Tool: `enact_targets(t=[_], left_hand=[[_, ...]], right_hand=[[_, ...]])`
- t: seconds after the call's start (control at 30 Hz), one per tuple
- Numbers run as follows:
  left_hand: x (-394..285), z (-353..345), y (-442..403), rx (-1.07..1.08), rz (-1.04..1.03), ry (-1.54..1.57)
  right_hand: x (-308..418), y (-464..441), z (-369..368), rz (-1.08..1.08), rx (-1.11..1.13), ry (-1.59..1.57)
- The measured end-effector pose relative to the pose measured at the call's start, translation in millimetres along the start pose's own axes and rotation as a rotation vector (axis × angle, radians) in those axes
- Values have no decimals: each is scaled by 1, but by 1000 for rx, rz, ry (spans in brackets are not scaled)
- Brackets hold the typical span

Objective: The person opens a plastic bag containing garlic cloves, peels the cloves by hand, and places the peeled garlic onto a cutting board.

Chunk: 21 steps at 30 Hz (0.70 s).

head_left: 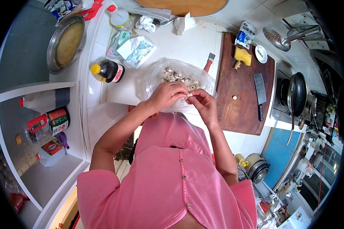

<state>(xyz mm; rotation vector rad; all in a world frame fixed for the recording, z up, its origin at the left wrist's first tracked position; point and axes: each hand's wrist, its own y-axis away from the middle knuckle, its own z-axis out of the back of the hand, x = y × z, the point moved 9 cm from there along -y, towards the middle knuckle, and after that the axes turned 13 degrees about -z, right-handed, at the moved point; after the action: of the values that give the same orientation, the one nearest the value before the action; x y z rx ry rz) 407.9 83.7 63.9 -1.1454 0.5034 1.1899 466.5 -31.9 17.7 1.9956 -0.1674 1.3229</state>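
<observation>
Over the front of a clear plastic bag [208,82], my left hand [167,95] and my right hand [203,105] meet with fingertips pinched together. Between them is a small whitish garlic clove [189,95], partly covered by the fingers. The bag lies open on the white counter and holds a heap of garlic cloves and papery skins [179,77]. A single pale peeled clove [234,97] rests on the wooden cutting board [237,118] to the right of my hands.
On the board lie a cleaver [260,89], a yellow cloth-like piece [242,55] and a small white dish [261,54]. A red-handled brush [209,63] lies behind the bag. Left are a dark sauce bottle [112,72] and tissue packs [137,51]. A wok [297,94] sits far right.
</observation>
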Motion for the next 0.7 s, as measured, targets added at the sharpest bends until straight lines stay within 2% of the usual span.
enact_targets(t=[0.17,0.47,0.57,0.7], left_hand=[[-8,10,-7,-62,-58,-19],[-3,11,-6,-41,-32,5],[2,3,-8,57,17,7],[-10,3,-13,32,-75,-173]], right_hand=[[8,-2,-2,7,0,-19],[6,-5,-4,2,-19,-35],[5,-6,-4,-15,-36,-58],[2,-11,-2,-54,-39,-117]])
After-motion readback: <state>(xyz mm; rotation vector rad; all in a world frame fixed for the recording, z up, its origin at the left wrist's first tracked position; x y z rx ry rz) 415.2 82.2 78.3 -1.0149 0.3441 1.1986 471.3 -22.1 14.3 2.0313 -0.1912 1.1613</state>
